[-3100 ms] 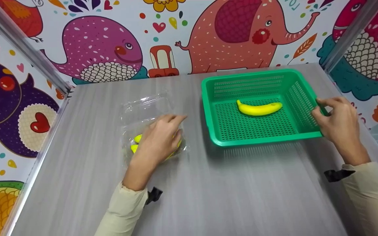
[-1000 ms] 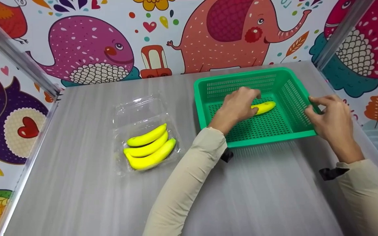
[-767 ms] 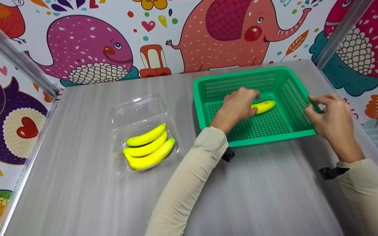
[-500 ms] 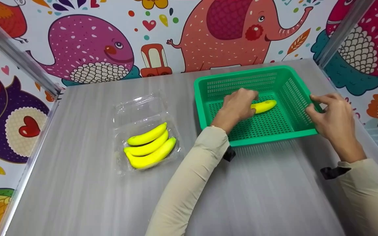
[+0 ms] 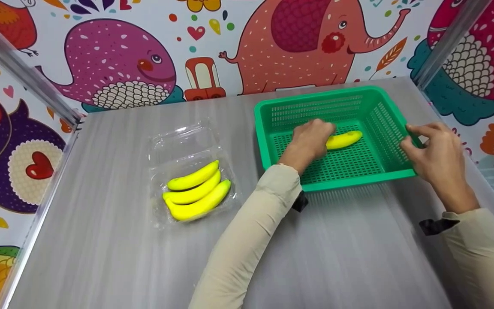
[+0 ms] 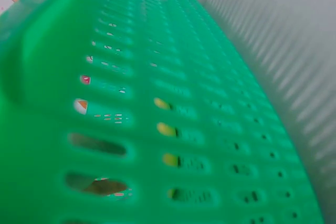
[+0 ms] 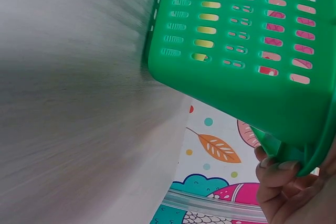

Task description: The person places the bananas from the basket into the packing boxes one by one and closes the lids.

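My left hand (image 5: 311,139) reaches into the green plastic basket (image 5: 337,186) and grips the left end of a yellow banana (image 5: 344,140) lying on its floor. That end and most of my fingertips are hidden behind the hand. At the basket's right rim my right hand (image 5: 435,156) pinches the edge between thumb and fingers; the right wrist view also has these fingers (image 7: 278,174) on the rim. Three more bananas (image 5: 195,189) lie side by side in a clear plastic clamshell box (image 5: 182,148), its lid folded back. Through the basket's slots, the left wrist view catches bits of yellow.
Both things stand on a grey wood-grain table (image 5: 114,240), the clamshell left of the basket. Behind and beside the table rise walls printed with cartoon animals (image 5: 122,60). Metal posts (image 5: 448,47) mark the corners.
My left hand has gone from the clamshell over to the basket, then its fingers lowered and curled round the banana's left end. My right hand keeps its pinch on the rim.
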`<action>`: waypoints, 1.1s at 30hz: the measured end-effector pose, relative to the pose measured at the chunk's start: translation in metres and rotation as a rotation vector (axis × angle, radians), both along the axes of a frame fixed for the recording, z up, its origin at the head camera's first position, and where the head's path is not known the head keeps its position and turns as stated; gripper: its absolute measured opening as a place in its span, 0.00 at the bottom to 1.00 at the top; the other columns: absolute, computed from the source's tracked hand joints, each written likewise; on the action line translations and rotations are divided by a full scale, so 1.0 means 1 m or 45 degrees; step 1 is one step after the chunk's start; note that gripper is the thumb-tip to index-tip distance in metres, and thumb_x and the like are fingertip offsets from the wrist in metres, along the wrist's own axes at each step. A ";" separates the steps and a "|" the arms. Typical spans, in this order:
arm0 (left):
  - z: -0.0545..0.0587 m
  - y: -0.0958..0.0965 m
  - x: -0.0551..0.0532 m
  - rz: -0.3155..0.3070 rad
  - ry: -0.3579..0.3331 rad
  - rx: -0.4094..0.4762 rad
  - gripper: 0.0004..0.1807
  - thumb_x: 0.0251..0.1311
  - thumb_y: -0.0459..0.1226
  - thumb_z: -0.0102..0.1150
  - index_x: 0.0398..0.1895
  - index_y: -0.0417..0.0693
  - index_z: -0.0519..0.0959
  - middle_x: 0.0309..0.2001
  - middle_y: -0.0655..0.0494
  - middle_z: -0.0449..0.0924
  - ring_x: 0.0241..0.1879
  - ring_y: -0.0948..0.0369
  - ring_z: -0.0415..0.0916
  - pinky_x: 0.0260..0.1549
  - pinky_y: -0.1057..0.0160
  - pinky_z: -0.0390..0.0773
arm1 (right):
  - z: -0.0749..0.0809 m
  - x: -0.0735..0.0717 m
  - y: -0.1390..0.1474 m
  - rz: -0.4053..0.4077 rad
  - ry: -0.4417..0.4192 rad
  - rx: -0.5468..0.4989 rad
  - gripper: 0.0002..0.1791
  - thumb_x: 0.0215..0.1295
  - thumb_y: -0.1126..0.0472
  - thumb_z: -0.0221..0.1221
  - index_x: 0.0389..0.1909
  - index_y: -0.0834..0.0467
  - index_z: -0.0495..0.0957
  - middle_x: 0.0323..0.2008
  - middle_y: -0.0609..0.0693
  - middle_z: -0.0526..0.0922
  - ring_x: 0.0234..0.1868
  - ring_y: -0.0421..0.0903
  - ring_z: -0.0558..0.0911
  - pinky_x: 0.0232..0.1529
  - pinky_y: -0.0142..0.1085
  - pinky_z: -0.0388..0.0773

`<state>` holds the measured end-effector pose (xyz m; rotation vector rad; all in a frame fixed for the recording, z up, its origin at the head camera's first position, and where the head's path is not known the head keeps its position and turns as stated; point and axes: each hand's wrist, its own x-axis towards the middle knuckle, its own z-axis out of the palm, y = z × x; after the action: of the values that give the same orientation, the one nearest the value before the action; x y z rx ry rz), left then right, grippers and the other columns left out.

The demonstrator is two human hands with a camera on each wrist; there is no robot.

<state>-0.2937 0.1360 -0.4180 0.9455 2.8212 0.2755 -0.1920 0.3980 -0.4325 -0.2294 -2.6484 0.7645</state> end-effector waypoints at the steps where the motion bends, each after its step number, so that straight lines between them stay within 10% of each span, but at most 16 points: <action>1: 0.000 0.000 0.000 0.002 -0.003 -0.007 0.20 0.76 0.36 0.64 0.68 0.57 0.82 0.58 0.59 0.86 0.50 0.62 0.78 0.55 0.61 0.84 | 0.000 0.000 0.000 0.000 -0.003 -0.001 0.24 0.77 0.54 0.58 0.67 0.61 0.83 0.60 0.67 0.82 0.48 0.64 0.80 0.36 0.20 0.59; 10: -0.002 0.002 -0.002 -0.004 -0.027 -0.074 0.20 0.78 0.36 0.62 0.69 0.56 0.81 0.58 0.57 0.85 0.51 0.60 0.79 0.56 0.59 0.84 | -0.001 0.000 0.000 -0.008 -0.013 0.001 0.24 0.77 0.54 0.58 0.67 0.61 0.82 0.60 0.67 0.82 0.49 0.65 0.80 0.41 0.32 0.64; 19: -0.004 0.004 -0.003 -0.027 -0.046 -0.097 0.17 0.78 0.35 0.61 0.66 0.53 0.83 0.57 0.54 0.84 0.53 0.59 0.80 0.56 0.59 0.84 | 0.000 0.001 0.000 0.023 0.038 0.013 0.23 0.76 0.55 0.59 0.66 0.62 0.83 0.59 0.69 0.83 0.47 0.66 0.80 0.34 0.19 0.59; 33: -0.003 0.004 -0.001 -0.094 -0.079 -0.185 0.17 0.79 0.35 0.59 0.67 0.50 0.80 0.58 0.53 0.83 0.55 0.60 0.80 0.58 0.61 0.84 | 0.001 0.000 0.000 0.008 -0.009 0.003 0.24 0.77 0.54 0.59 0.67 0.61 0.82 0.62 0.69 0.81 0.49 0.65 0.80 0.37 0.24 0.61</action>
<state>-0.2949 0.1401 -0.4210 0.9883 2.7010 0.0878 -0.1918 0.3978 -0.4311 -0.2233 -2.6578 0.7636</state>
